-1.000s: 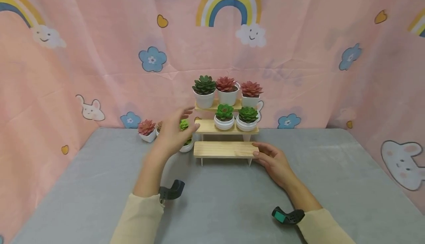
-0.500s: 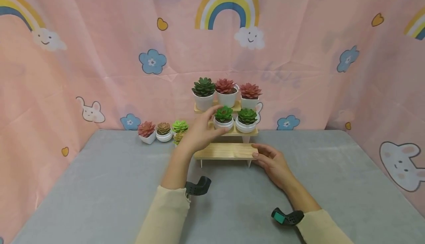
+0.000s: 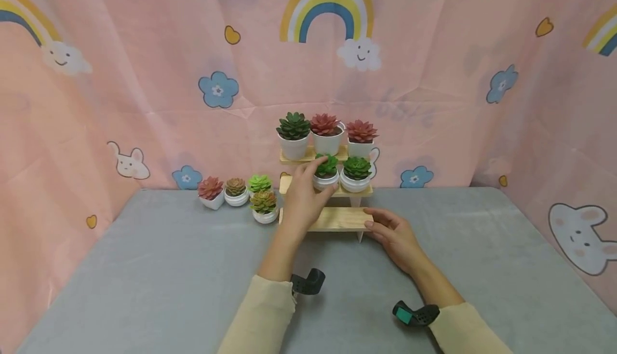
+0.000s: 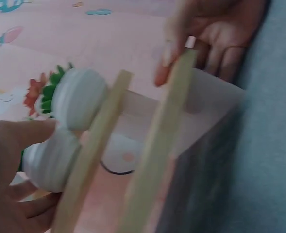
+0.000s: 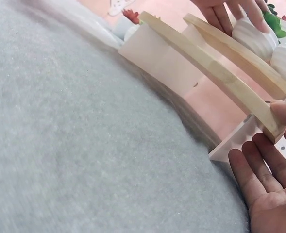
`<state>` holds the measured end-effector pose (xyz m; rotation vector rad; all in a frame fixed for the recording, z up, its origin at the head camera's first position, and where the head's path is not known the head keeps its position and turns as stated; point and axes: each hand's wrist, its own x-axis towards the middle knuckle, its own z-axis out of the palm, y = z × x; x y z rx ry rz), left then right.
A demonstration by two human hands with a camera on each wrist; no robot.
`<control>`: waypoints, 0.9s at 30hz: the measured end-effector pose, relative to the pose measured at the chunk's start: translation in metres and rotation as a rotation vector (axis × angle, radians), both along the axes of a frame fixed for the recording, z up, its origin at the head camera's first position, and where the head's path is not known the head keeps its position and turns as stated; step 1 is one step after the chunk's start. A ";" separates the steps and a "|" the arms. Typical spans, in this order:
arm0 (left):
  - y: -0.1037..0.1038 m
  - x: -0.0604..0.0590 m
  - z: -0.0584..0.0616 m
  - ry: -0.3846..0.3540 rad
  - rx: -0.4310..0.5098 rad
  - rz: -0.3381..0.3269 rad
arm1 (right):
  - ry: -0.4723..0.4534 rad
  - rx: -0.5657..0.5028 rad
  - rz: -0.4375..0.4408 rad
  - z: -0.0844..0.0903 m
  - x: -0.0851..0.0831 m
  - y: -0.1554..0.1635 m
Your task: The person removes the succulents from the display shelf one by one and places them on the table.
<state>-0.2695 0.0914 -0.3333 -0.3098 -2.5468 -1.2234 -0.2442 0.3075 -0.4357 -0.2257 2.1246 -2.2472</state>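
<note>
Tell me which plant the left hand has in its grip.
The left one of the two green plants on the middle shelf: the left hand curls round it, while its neighbour stands outside that grip.

Grey table [image 3: 144,268], probably cloth-covered, tiered stand [image 3: 344,219], succulents [image 3: 264,204]

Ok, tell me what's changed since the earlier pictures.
The bare left hand moved right and now holds the left green succulent in a round white ribbed pot on the pale wooden middle shelf; the yellow-green succulent in a white pot it partly hid shows fully. Whether the held pot shifted is hard to tell. Unchanged: the bare right hand grips the right end of the pale wooden bottom shelf.
</note>
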 end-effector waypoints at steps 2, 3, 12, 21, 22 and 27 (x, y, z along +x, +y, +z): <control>0.003 0.000 -0.004 0.037 0.008 0.037 | -0.002 -0.002 0.001 0.000 0.000 0.000; 0.004 0.000 -0.005 0.056 0.012 0.054 | -0.003 -0.003 0.002 0.000 0.000 -0.001; 0.009 0.002 -0.009 0.115 -0.033 0.100 | -0.019 0.012 -0.009 0.000 -0.001 -0.001; -0.002 0.013 -0.005 0.153 -0.085 0.084 | -0.020 0.015 0.002 0.000 -0.002 -0.001; -0.004 0.015 -0.004 0.158 -0.086 0.084 | -0.020 0.015 0.001 0.000 -0.002 -0.001; -0.023 0.027 -0.009 0.211 -0.076 0.126 | -0.021 0.026 0.002 0.001 -0.001 0.000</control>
